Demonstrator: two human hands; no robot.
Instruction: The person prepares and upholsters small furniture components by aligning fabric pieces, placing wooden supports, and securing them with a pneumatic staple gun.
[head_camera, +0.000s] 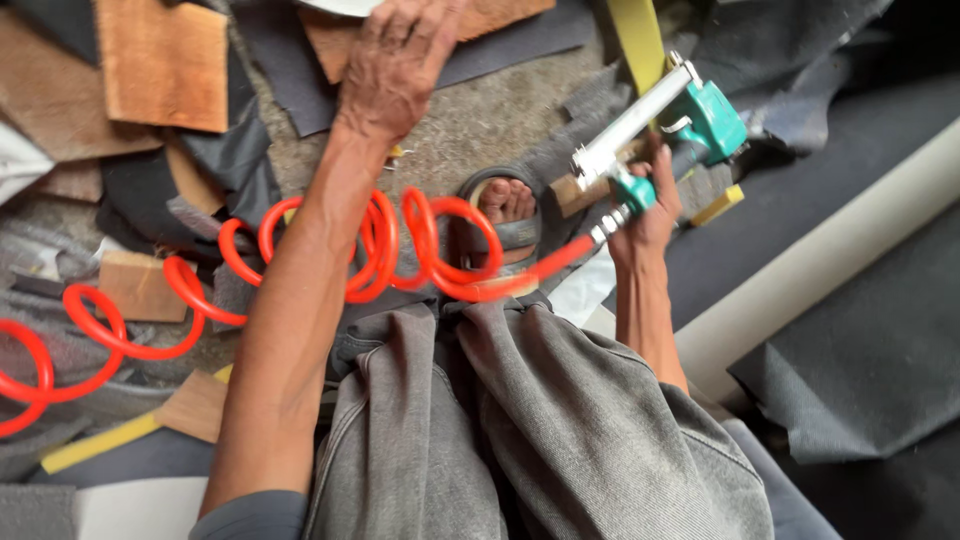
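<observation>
the right hand (650, 205) was closed around the grip of a green and silver air stapler (668, 115), holding it up off the floor with its long silver magazine slanting from lower left to upper right. a coiled red air hose (395, 245) ran from the base of the stapler's handle leftward, passing under the left forearm and trailing across the floor to the left edge of the view. the left hand (395, 65) reached forward, back of the hand up, its fingers bent down toward the scraps at the top; i could not tell whether they gripped anything. a sandalled foot (505, 215) showed between the two arms, just behind the hose loops. brown wood offcuts (165, 60) and dark grey fabric pieces (850, 370) lay about, with a pale tube (820, 260) at right.
</observation>
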